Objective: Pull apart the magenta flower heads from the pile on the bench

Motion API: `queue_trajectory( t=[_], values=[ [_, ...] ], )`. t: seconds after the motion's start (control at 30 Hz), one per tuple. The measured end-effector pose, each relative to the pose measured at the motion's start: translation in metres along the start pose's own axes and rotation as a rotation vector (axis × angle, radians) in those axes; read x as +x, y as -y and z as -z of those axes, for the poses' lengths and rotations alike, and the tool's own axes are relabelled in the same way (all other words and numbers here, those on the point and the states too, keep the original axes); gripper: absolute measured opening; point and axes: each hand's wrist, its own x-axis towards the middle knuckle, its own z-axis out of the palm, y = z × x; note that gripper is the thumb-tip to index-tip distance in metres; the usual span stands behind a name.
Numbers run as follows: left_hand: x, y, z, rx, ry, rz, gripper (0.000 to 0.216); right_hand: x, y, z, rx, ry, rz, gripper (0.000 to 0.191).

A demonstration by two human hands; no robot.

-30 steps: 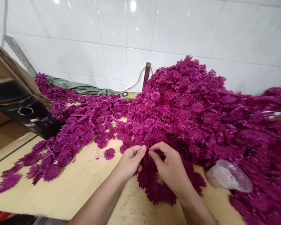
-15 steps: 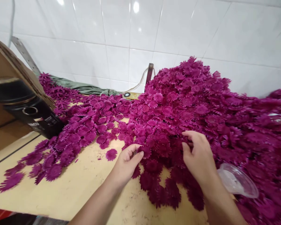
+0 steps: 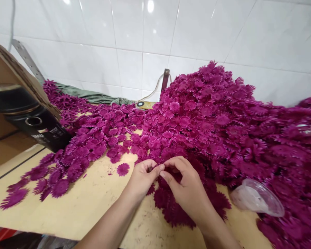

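My left hand (image 3: 145,175) pinches a magenta artificial flower layer between thumb and forefinger, most of it hidden by the fingers. Meeting it tip to tip, my right hand (image 3: 185,178) is closed in a pinch on the magenta flower material; whether both hands grip one flower or two I cannot tell. Beneath the right hand lie several dark magenta flowers (image 3: 168,207) on the yellowish tabletop (image 3: 93,204). A large heap of the same flowers (image 3: 209,110) rises just beyond the hands.
A black bottle (image 3: 38,121) leans by a cardboard box (image 3: 2,135) at left. More flowers (image 3: 85,148) spread beside it, one single flower (image 3: 123,169) apart. A clear plastic container (image 3: 259,199) lies at right. Behind are a green cloth (image 3: 90,95) and a white tiled wall (image 3: 129,69).
My right hand has moved left from the heap to meet my left hand's fingertips. The left hand has stayed nearly in place. Flowers near the right hand and the clear container have shifted slightly.
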Motion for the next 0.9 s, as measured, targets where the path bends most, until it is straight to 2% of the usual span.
queue_trajectory(
  t=[0.1,0.17,0.33,0.37,0.43,0.5,0.53,0.57,0.67,0.77,0.83,0.9],
  values=[
    [0.001,0.002,0.002,-0.001,0.014,-0.01,0.047,0.003,-0.006,0.0,0.183,0.074,-0.104,0.004],
    [-0.001,0.001,0.002,0.011,0.048,-0.008,0.046,0.005,-0.007,-0.001,0.24,0.072,-0.135,0.007],
    [-0.007,-0.011,-0.006,0.106,0.113,-0.08,0.04,0.013,-0.006,0.002,0.12,-0.075,-0.103,0.011],
    [-0.008,-0.013,-0.006,0.113,0.106,-0.094,0.039,0.017,-0.008,0.007,0.061,-0.14,-0.082,0.012],
    [-0.01,-0.014,-0.003,0.104,0.079,-0.093,0.037,0.024,-0.02,0.025,-0.095,-0.373,-0.076,0.014],
    [-0.011,-0.012,0.005,0.09,0.036,-0.064,0.036,0.03,-0.04,0.048,-0.275,-0.68,-0.158,0.014],
    [-0.011,-0.011,0.01,0.092,0.014,-0.049,0.035,0.032,-0.05,0.06,-0.332,-0.725,-0.21,0.012],
    [-0.01,-0.01,0.014,0.098,-0.002,-0.037,0.034,0.032,-0.06,0.069,-0.402,-0.689,-0.213,0.013],
    [-0.009,-0.01,0.02,0.121,0.002,-0.01,0.03,0.026,-0.07,0.078,-0.553,-0.558,-0.013,0.018],
    [-0.006,-0.011,0.014,0.127,0.014,-0.018,0.027,0.014,-0.049,0.059,-0.546,-0.457,0.124,0.024],
    [-0.004,-0.011,0.009,0.115,-0.009,-0.052,0.031,0.007,-0.027,0.04,-0.431,-0.368,0.132,0.02],
    [-0.001,-0.008,0.005,0.093,-0.029,-0.075,0.04,0.001,-0.008,0.021,-0.252,-0.222,0.095,0.015]
  ],
)
